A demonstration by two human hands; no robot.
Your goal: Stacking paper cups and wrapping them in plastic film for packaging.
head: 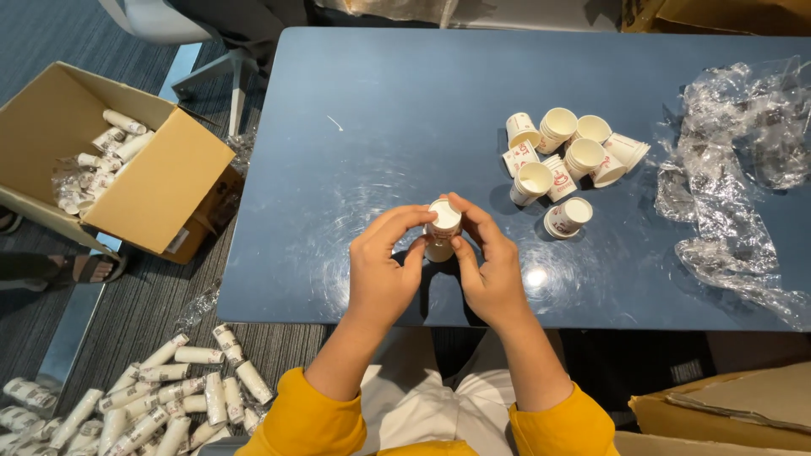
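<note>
Both of my hands hold a short stack of white paper cups [443, 221] above the near edge of the blue table [355, 152]. My left hand [382, 268] wraps the stack's left side with fingertips at the top rim. On the other side my right hand [490, 263] grips it, thumb and forefinger pinching the top cup. A cluster of loose white paper cups with red print [564, 160] stands and lies to the right of my hands, some nested, some tipped over.
Crumpled clear plastic wrap [733, 177] covers the table's right side. An open cardboard box [101, 160] with wrapped cup sleeves sits on the floor at left. Several wrapped cup sleeves [160, 397] lie on the carpet at lower left. Flat cardboard [726, 405] is at lower right.
</note>
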